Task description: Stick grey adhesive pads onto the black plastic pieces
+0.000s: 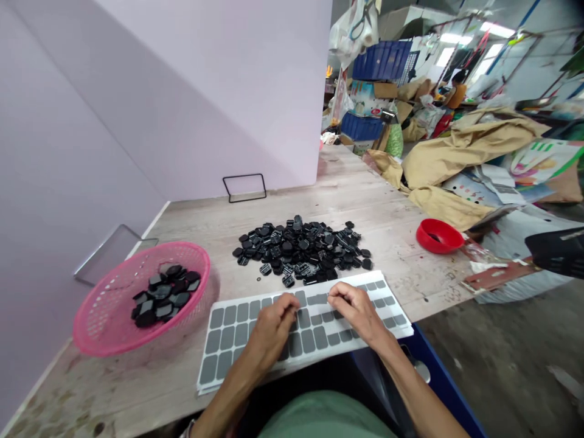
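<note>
A white sheet [214,307] with rows of grey rounded stickers lies at the table's front edge, apparently stacked on others. Over its middle, my left hand [276,322] is closed, thumb and fingers pinched together close to the stickers. My right hand [358,310] is also in a pinch, farther right above the same sheet, its fingertips turned inward. Whatever either pinch holds is too small or hidden to make out. Just behind the sheet spreads a heap of small black plastic pieces [303,246].
On the left stands a pink plastic basket [89,322] with more black pieces inside. A red bowl [431,243] sits near the right table edge. A black wire frame [244,199] leans at the wall. Sacks [465,152] and blue crates [381,61] are piled beyond; a person sits far back.
</note>
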A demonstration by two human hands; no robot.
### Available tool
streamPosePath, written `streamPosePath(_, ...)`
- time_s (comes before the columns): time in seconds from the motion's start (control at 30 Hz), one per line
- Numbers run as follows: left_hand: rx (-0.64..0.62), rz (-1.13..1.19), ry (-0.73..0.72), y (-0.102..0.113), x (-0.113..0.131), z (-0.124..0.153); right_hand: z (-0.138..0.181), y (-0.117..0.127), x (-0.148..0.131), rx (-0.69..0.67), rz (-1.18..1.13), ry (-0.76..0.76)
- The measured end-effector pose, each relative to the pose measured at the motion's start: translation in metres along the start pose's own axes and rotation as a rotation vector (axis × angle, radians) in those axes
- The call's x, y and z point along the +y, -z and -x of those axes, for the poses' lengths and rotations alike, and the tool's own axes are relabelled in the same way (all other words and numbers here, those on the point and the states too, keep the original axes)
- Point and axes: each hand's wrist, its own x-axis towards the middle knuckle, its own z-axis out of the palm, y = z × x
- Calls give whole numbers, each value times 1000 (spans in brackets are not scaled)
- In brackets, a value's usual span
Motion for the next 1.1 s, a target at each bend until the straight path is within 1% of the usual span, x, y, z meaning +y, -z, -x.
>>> streamPosePath(0.07, 136, -67, 11, 9, -4, -13, 7, 4, 2, 20, -51, -43)
streamPosePath(0.1, 175, -126, 3, 13, -5, -21, 11, 6, 3, 23, -85, -70)
streamPosePath(0.13, 188, -199, -7, 16, -7, -29, 15, 7, 4, 24, -123, -97)
streamPosePath(0.2, 157, -358, -18, 18, -9, -43, 22, 9, 4, 20, -201, -141)
streamPosePath(0.27, 109, -463, -12, 17, -10, -54, 27, 10, 6, 9, -249, -160)
streamPosePath(0.33, 93, -499, -18, 17, -8, -60, 30, 10, 9, -4, -280, -172)
streamPosePath(0.4, 102, -480, -45, 17, -4, -60, 32, 10, 10, -20, -337, -188)
streamPosePath(0.47, 130, -398, -57, 19, 3, -55, 32, 8, 9, -54, -457, -197)
streamPosePath(0.53, 115, -225, -37, 18, 14, -46, 31, 6, 4, -108, -609, -186)
streamPosePath(0.6, 16, 7, -2, 14, 24, -36, 30, 3, -2, -178, -728, -166)
streamPosePath(0.67, -110, 244, 23, 6, 30, -26, 29, -1, -7, -256, -778, -165)
streamPosePath(0.7, -148, 348, 39, 2, 32, -22, 29, -2, -9, -289, -787, -174)
streamPosePath(0.8, -164, 571, 90, -12, 28, -12, 31, -6, -7, -342, -825, -214)
streamPosePath(1.0, -218, 761, 234, -27, 17, -5, 42, -13, 3, -381, -979, -278)
streamPosePath(1.07, -216, 773, 268, -29, 17, -4, 44, -14, 3, -400, -945, -269)
streamPosePath(1.1, -206, 773, 271, -29, 17, -4, 44, -13, 3, -386, -890, -248)
